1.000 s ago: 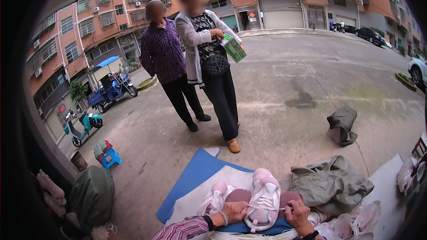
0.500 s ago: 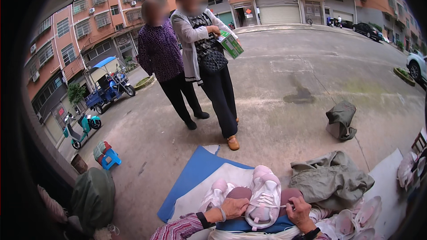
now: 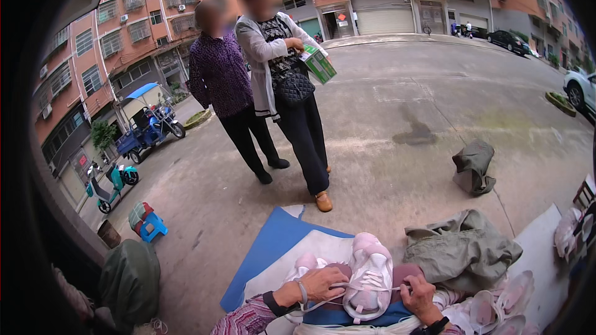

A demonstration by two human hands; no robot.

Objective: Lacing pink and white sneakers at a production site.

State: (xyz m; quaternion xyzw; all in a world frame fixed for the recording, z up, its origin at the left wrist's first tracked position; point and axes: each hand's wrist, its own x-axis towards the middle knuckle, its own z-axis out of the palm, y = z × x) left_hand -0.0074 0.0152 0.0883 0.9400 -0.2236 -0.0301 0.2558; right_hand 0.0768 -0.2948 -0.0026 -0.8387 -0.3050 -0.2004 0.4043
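A pink and white sneaker (image 3: 370, 259) rests upright on my lap with its heel toward me. My left hand (image 3: 315, 283) is closed on a white shoelace (image 3: 357, 286) just left of the sneaker. On the other side, my right hand (image 3: 418, 293) pinches the lace that runs out across the shoe. A second pink sneaker (image 3: 302, 267) sits behind my left hand, partly covered by it. A bundle of loose white laces (image 3: 363, 329) lies across the blue cloth on my lap.
More pink sneakers (image 3: 500, 301) are heaped at the lower right, beside a grey-green cloth (image 3: 462, 248). A dark bag (image 3: 475, 167) sits on the pavement. Two people stand ahead; one holds a green box (image 3: 318, 65). A blue stool (image 3: 153, 227) is at left.
My left hand has shifted a little left and up, drawing the lace across. My right hand stays nearly in place. The view has shifted slightly.
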